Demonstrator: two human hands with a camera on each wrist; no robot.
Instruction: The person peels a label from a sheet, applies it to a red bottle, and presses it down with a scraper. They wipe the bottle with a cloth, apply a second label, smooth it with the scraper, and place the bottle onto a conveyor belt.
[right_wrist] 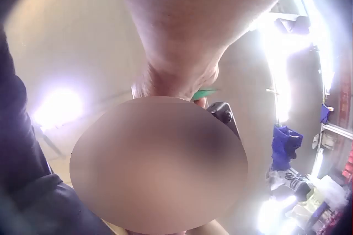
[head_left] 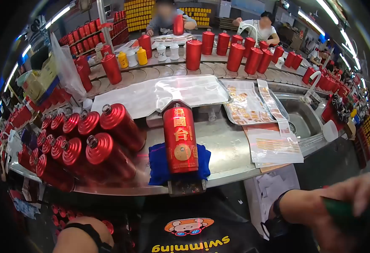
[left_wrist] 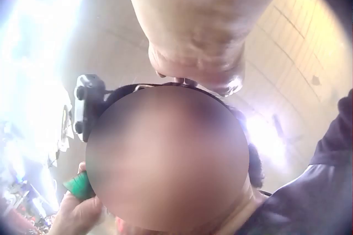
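Note:
My right hand [head_left: 353,198] is raised at the right edge of the head view and holds a flat green piece [head_left: 341,208] in its fingers. The same green piece [left_wrist: 80,185] shows beside my head in the left wrist view. My left hand [left_wrist: 198,64] is up at the black headband; its fingers are mostly hidden behind the band and my head. Only a rounded part of the left arm with a black strap [head_left: 88,232] shows low in the head view. Before me a red bottle [head_left: 180,137] with gold lettering lies on a blue cloth [head_left: 159,166].
Red bottles [head_left: 104,154] crowd the bench's left side. A tray [head_left: 246,103] of gold decal sheets and printed sheets [head_left: 275,147] sit to the right, beside a sink [head_left: 303,118]. Behind runs a curved conveyor [head_left: 142,74] carrying bottles; people sit across it.

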